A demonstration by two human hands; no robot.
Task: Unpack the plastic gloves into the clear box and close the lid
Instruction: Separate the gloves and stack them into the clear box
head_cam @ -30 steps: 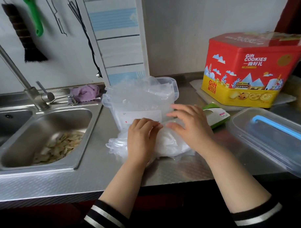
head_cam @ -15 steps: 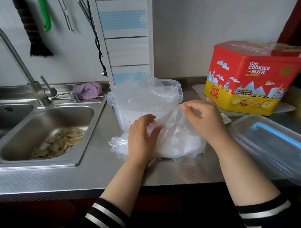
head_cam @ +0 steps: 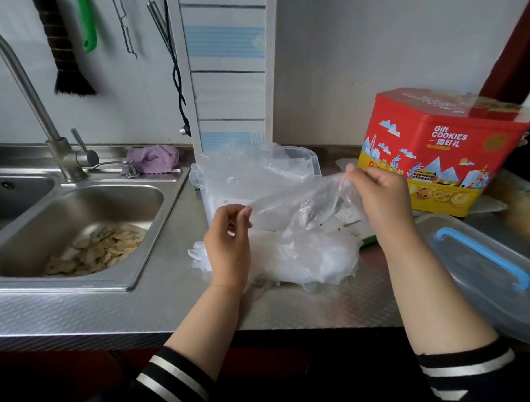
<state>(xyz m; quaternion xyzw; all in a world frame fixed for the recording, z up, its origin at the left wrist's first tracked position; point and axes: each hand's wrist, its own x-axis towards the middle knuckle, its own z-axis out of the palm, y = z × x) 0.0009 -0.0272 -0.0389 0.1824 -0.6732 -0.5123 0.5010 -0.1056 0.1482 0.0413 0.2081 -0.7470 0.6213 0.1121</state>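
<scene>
Both hands are pinching one thin film [head_cam: 300,199]: the left hand [head_cam: 227,247] at 9 o'clock, the right hand [head_cam: 378,195] at 2 o'clock. It is probably a glove or wrapper, looking light, limp and slippery. The plastic gloves [head_cam: 301,256] are lying on the surface [head_cam: 164,305], best gathered whole.

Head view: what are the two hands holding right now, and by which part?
Both pinch one thin clear plastic sheet, likely a glove: left hand at its lower left edge, right hand at its upper right edge, stretched above the glove pile.

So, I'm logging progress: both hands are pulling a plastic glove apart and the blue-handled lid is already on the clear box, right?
Not quite. The head view shows the blue-handled lid lying on the counter to the right, off the clear box. Both hands, left hand and right hand, do hold the plastic glove.
</scene>
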